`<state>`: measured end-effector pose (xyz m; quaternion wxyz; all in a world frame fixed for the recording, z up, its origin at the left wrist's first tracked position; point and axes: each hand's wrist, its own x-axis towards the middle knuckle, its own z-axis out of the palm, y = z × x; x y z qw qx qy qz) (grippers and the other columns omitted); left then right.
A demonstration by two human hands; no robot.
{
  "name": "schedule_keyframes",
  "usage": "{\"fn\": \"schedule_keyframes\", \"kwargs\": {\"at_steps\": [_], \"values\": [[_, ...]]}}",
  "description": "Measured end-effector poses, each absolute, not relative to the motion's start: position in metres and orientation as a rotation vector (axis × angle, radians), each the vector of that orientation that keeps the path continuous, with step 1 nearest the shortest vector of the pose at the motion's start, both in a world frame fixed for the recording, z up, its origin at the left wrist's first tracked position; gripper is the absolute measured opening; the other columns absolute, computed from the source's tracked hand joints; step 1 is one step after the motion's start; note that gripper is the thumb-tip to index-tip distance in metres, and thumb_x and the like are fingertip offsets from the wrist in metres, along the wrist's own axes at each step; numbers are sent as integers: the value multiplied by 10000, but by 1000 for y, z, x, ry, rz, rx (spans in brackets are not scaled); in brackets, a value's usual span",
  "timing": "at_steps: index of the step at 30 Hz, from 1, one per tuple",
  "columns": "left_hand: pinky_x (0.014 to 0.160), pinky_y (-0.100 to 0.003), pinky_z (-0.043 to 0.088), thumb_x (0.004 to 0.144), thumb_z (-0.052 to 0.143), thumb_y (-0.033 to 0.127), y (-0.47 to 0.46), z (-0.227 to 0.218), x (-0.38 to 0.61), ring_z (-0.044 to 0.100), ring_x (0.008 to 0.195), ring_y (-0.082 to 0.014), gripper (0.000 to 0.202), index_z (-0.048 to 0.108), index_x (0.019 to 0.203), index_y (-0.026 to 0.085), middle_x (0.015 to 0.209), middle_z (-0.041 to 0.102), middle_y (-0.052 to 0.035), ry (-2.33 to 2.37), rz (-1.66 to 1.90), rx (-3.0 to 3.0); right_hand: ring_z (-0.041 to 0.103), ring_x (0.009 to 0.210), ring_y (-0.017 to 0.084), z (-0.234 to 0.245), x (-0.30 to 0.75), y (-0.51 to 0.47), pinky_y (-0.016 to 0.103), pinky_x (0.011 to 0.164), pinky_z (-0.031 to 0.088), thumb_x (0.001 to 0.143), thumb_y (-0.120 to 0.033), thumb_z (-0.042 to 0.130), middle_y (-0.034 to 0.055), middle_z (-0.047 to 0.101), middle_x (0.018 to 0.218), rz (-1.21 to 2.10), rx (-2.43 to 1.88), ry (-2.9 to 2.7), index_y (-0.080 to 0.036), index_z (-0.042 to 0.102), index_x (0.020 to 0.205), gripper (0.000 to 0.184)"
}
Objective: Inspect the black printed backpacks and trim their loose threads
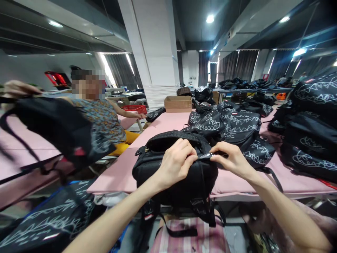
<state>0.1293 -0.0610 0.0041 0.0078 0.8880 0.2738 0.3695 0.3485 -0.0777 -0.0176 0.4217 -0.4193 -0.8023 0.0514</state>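
At the near edge of the pink table [118,175], a black backpack [173,175] stands upright against the person's lap, its top compartment gaping open at 12 o'clock; the contents cannot be made out. The left hand [176,162] rests on the bag's upper front, fingers curled and pinching the fabric. The right hand [231,159], at 3 o'clock from the left and just beside it, is closed around a small silver tool [207,155] whose tip points toward the left fingers. Both forearms reach in from the lower corners. At 2 o'clock, printed black backpacks [231,123] lie heaped. At 10 o'clock, a seated person lifts another black bag [60,130]. Farther off, at 12 o'clock, sits a cardboard box [178,102].
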Motion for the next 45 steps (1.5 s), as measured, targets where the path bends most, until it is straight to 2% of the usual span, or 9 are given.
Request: {"fn": "schedule_keyframes", "kwargs": {"at_steps": [3, 8, 13, 24, 41, 45], "values": [[681, -285, 402, 862, 451, 172, -59, 6, 127, 486, 743, -151, 200, 530, 679, 167, 744, 557, -33, 872, 1165, 2694, 609, 729, 162, -32, 356, -80, 272, 646, 471, 818, -334, 585, 22, 664, 802, 254, -1129, -1813, -193, 646, 847, 157], [739, -276, 414, 902, 415, 222, -52, 8, 124, 530, 774, -141, 242, 613, 768, 183, 789, 603, -19, 809, 1039, 2678, 606, 769, 173, -32, 356, -85, 298, 701, 473, 822, -332, 594, 42, 674, 833, 88, -1092, -1900, -201, 664, 858, 153], [714, -277, 407, 828, 562, 231, -52, 8, 125, 520, 765, -145, 106, 612, 753, 175, 783, 598, -16, 836, 988, 2736, 583, 758, 161, -22, 346, -86, 288, 693, 453, 837, -314, 590, 33, 671, 815, -4, -1039, -1994, -201, 653, 860, 132], [674, -287, 408, 887, 435, 221, -58, 4, 136, 479, 757, -161, 221, 557, 711, 166, 763, 559, -42, 894, 1042, 2873, 567, 736, 157, -15, 344, -86, 276, 677, 436, 842, -330, 585, 35, 664, 787, -85, -1043, -2069, -197, 658, 864, 154], [664, -292, 385, 888, 433, 210, -63, 1, 142, 470, 754, -167, 213, 519, 697, 168, 762, 545, -41, 953, 999, 2914, 563, 735, 158, -10, 347, -80, 270, 668, 428, 829, -320, 604, 35, 671, 797, -84, -944, -2155, -190, 657, 857, 143], [657, -295, 375, 885, 426, 209, -66, -1, 146, 464, 741, -168, 216, 521, 696, 164, 759, 542, -42, 988, 1002, 2919, 566, 720, 154, -5, 346, -81, 267, 667, 428, 815, -311, 619, 33, 670, 767, 2, -916, -2190, -183, 664, 813, 136]]}}
